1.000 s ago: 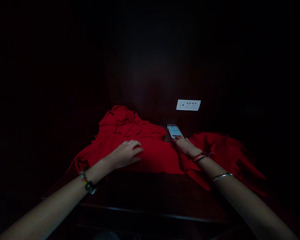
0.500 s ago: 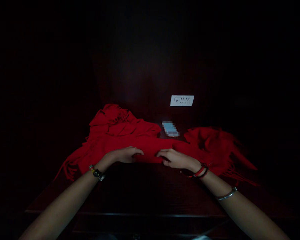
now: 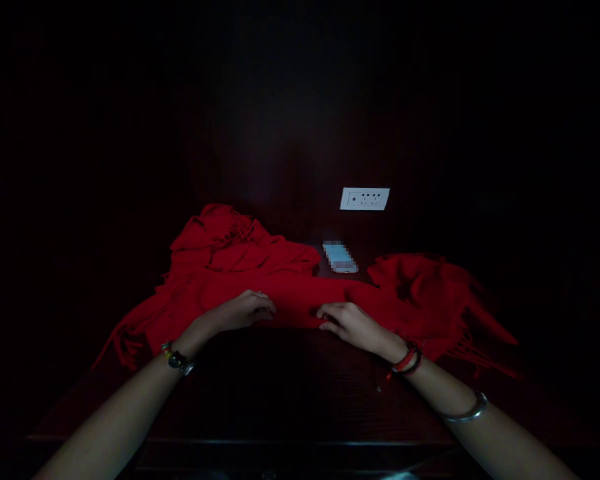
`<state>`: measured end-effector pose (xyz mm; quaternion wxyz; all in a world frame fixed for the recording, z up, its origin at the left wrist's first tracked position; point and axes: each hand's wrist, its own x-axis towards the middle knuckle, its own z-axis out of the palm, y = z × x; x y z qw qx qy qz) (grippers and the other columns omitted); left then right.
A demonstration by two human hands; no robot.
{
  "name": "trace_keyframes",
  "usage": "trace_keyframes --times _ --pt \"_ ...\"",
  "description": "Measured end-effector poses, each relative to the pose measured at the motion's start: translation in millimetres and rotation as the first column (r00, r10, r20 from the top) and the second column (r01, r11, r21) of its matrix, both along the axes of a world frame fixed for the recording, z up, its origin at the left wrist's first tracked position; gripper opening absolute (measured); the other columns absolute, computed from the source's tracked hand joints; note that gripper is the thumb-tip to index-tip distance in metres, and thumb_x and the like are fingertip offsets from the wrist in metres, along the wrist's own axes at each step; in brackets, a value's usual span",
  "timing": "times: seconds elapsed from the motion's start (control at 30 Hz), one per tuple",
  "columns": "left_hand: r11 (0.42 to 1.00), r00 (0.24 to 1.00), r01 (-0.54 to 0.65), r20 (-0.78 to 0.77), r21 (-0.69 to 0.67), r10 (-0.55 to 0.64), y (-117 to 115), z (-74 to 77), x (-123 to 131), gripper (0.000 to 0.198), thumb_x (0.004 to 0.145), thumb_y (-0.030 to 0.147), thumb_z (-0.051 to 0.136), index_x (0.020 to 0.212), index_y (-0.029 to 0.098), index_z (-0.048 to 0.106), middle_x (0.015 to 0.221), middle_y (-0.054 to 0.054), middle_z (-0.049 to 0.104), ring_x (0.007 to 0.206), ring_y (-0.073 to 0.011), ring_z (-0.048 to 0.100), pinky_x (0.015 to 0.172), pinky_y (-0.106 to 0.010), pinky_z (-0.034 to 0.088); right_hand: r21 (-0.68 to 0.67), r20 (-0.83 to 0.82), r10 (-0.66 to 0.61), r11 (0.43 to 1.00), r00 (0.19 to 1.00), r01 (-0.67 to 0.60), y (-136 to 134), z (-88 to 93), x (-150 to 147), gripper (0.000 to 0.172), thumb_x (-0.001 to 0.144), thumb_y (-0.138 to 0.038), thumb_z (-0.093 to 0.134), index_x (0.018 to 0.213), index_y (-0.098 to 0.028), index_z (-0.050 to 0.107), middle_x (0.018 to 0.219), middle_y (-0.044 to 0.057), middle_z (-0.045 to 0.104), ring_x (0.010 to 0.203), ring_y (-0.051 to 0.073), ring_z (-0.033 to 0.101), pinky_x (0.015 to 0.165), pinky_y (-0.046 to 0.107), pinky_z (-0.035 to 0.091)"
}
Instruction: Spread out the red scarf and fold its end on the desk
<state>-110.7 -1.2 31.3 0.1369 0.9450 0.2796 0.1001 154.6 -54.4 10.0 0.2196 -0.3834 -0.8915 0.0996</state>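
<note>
A red fringed scarf (image 3: 295, 297) lies in a long strip, bunched up at both ends. My left hand (image 3: 245, 310) is closed on its near edge, left of the middle, with the fingers curled over the cloth and the thumb mostly hidden. To the right, my right hand (image 3: 350, 323) grips the same edge, its bent fingers on top and the thumb lower at the border. A short flat stretch of scarf shows between the hands.
Behind the scarf, a phone (image 3: 340, 257) with a blurred screen lies on the dark tabletop (image 3: 290, 400). A white socket panel (image 3: 365, 199) is on the dark wall above it. The table's front edge runs below my hands. The surroundings are very dim.
My left hand has shifted slightly left along the scarf's edge, widening the gap between my hands. The right hand has barely moved; the view has moved a little.
</note>
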Motion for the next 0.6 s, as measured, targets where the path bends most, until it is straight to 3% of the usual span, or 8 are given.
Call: trace_keyframes --times 0.2,0.3,0.47,0.6 --pt "0.994 1.000 0.014 0.003 0.111 -0.015 -13 15.0 1 0.017 0.087 0.022 0.040 0.087 0.017 0.057 0.084 -0.001 0.058 0.077 -0.0109 0.052 0.072 -0.021 0.038 0.019 0.008 -0.036 0.999 0.999 0.035 -1 7.9 7 0.016 0.083 -0.017 0.045 0.093 -0.017 0.057 0.088 0.006 0.063 0.074 0.014 0.059 0.068 0.023 0.043" --pt "0.994 0.997 0.028 -0.069 0.104 -0.021 -25 22.0 4 0.010 0.081 0.023 0.050 0.088 0.017 0.056 0.085 0.000 0.057 0.074 -0.0115 0.053 0.068 -0.021 0.038 0.007 0.032 -0.012 1.000 0.999 0.012 -4 13.0 8 0.016 0.085 -0.017 0.043 0.092 -0.017 0.057 0.087 0.005 0.063 0.075 0.014 0.058 0.068 0.023 0.042" --pt "0.990 0.983 0.052 -0.181 0.133 -0.028 -35 21.3 5 0.013 0.079 0.015 0.051 0.091 0.018 0.057 0.089 -0.001 0.060 0.078 -0.0129 0.055 0.069 -0.022 0.039 0.030 0.130 0.078 0.996 0.988 -0.082 -9 14.5 3 0.013 0.084 -0.021 0.045 0.090 -0.016 0.056 0.086 0.005 0.057 0.077 0.013 0.055 0.071 0.023 0.042" --pt "0.978 0.981 0.037 -0.192 0.205 0.003 -34 19.8 4 0.013 0.083 0.018 0.046 0.088 0.018 0.058 0.087 -0.002 0.061 0.078 -0.0135 0.056 0.068 -0.022 0.040 0.140 0.191 0.019 0.989 0.981 -0.046 -14 12.9 -2 0.012 0.083 -0.022 0.048 0.090 -0.017 0.055 0.090 0.006 0.054 0.079 0.014 0.053 0.071 0.024 0.043"
